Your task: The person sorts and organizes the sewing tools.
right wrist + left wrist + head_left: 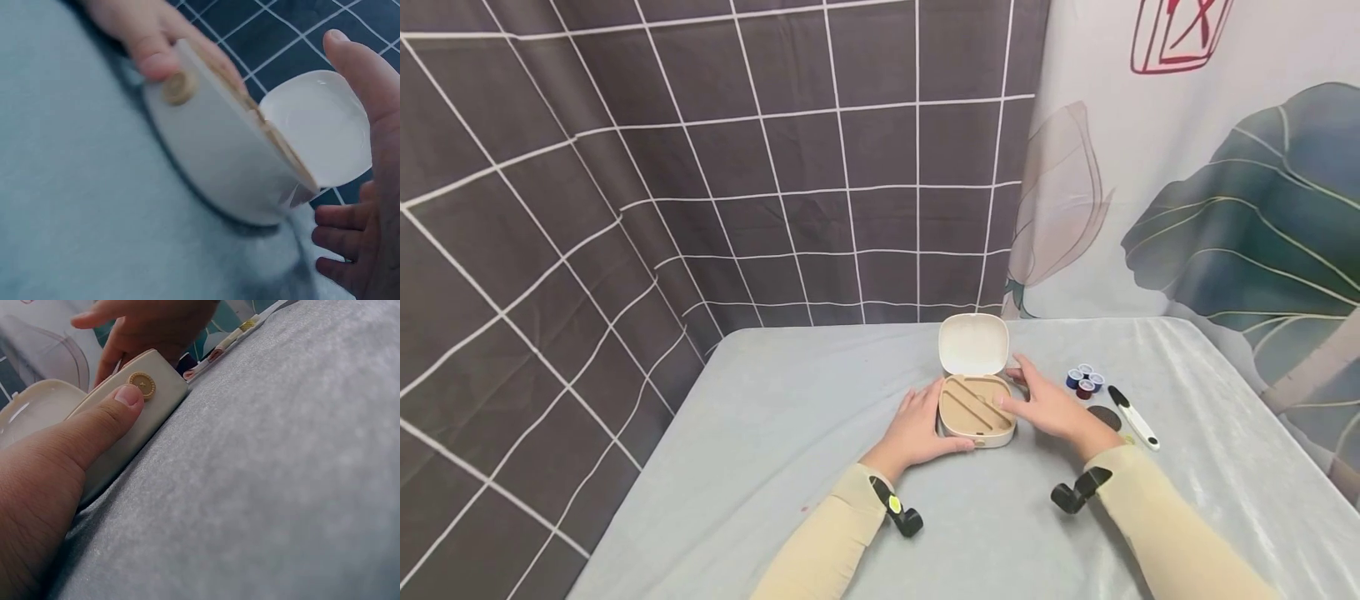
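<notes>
An off-white case (977, 438) with rounded corners stands on the grey cloth, its hinged lid (973, 345) raised at the back. Inside lies a tan insert (961, 408) with slanted grooves. My left hand (913, 429) grips the case's left side, the thumb at the round gold button (142, 385) on the front wall. My right hand (1051, 406) is at the right side, its thumb over the insert in the head view. In the right wrist view the right fingers (342, 240) are loosely bent and stand apart from the case.
Right of the case are several small blue and dark red spool-like pieces (1086, 389) with white tops. Beside them lie a slim white tool with a black end (1133, 417) and a dark round object (1103, 416), partly behind the right wrist. A gridded curtain (820, 167) hangs behind the table.
</notes>
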Available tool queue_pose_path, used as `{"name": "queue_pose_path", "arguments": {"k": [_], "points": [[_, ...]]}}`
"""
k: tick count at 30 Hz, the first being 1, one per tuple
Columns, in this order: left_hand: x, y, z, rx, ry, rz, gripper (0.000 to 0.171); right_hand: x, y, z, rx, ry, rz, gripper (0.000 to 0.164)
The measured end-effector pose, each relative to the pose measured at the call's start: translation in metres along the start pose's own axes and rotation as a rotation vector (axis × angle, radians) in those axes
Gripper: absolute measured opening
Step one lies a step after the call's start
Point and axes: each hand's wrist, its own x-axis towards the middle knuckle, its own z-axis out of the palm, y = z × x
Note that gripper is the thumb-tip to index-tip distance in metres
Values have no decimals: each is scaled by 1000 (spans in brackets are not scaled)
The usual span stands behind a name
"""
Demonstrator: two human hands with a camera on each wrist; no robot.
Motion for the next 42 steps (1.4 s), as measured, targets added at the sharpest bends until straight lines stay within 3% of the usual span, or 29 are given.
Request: {"name": "queue_pose_path", "arguments": {"k": [6,15,23,31,42], "points": [[1,-1,-1,-17,14,18,115,-14,4,9,-59,8,-54,109],[1,1,-1,-39,13,21,114,-16,23,28,-87,29,-113,122],[3,1,-1,-33,11,16,114,-17,28,30,-209,75,-178,108],[3,0,0,-40,5,20,114,-18,29,35,-379,61,-145,112],[1,0,-2,-59,-8,12,112,-17,30,38,-388,64,-129,112]]}}
